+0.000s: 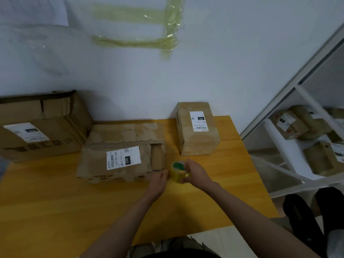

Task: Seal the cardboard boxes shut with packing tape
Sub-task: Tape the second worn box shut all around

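Two hands: both meet over the yellow table (55,211), close to the person.
Right hand (195,173): its fingers curl round the tape roll (178,171) and hold it just above the table.
Left hand (158,180): it sits right beside the roll on the left, fingers bent toward it — I cannot tell if they pinch the tape end or only touch it.
Tape roll: yellowish, with a green middle, between the two hands and just next to the torn box.
Torn box (122,153): flat and ragged, with a white label on top; it lies in the middle of the table, just past the hands.
Small box (197,129): it stands farther back on the right, also with a white label.
Big box (41,125): far left, against the wall.
Shelf (297,138): off to the right, with more boxes on it.
Wall (223,53): pale, with strips of old tape (137,27) stuck high up — the farthest thing.
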The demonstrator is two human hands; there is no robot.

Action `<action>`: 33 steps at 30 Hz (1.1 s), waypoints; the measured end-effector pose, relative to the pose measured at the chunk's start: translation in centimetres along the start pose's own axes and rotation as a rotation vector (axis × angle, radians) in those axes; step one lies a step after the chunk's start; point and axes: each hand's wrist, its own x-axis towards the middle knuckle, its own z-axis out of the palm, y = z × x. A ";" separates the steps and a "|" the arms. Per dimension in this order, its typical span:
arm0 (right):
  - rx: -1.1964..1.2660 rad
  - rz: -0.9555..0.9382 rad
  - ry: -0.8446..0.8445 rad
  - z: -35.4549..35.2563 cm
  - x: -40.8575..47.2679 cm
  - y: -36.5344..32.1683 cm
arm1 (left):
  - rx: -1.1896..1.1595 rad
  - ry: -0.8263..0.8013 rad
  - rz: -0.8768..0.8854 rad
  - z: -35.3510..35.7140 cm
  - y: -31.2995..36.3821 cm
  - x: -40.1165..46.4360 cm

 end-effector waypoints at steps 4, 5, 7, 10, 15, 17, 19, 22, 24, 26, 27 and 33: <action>0.027 -0.091 0.054 -3.6 1.1 -3.0 | -0.335 0.081 -0.086 -2.1 5.2 -1.3; 0.039 -0.114 0.067 -4.3 1.2 -4.0 | -0.383 0.098 -0.076 -3.0 6.2 -1.2; 0.090 -0.171 0.093 -5.6 1.4 -6.0 | -0.395 0.140 -0.047 -4.9 7.7 -0.7; 0.182 -0.280 0.109 -6.4 1.6 -9.3 | -0.351 0.200 -0.015 -8.3 9.6 -0.1; 0.222 -0.378 0.111 -6.1 2.0 -13.0 | -0.280 0.365 0.049 -12.0 12.5 0.1; 0.230 -0.409 0.149 -6.1 2.0 -13.3 | -0.215 0.400 0.087 -12.8 12.8 0.3; 0.208 -0.423 0.171 -6.2 1.9 -13.6 | -0.174 0.423 0.115 -13.2 13.1 0.3; -0.024 -0.524 0.182 -6.3 2.2 -13.7 | -0.171 0.436 0.134 -13.1 13.7 0.1; -0.070 -0.575 0.215 -6.2 2.7 -13.5 | -0.154 0.431 0.143 -12.9 14.2 0.0; 0.033 -0.595 0.190 -6.1 2.7 -13.2 | -0.137 0.438 0.175 -12.8 14.4 -0.2; 0.113 -0.576 0.157 -6.0 2.6 -13.0 | -0.144 0.447 0.199 -12.7 14.4 -0.4; 0.302 -0.555 0.156 -5.9 2.1 -11.8 | -0.106 0.488 0.303 -13.3 14.5 -1.4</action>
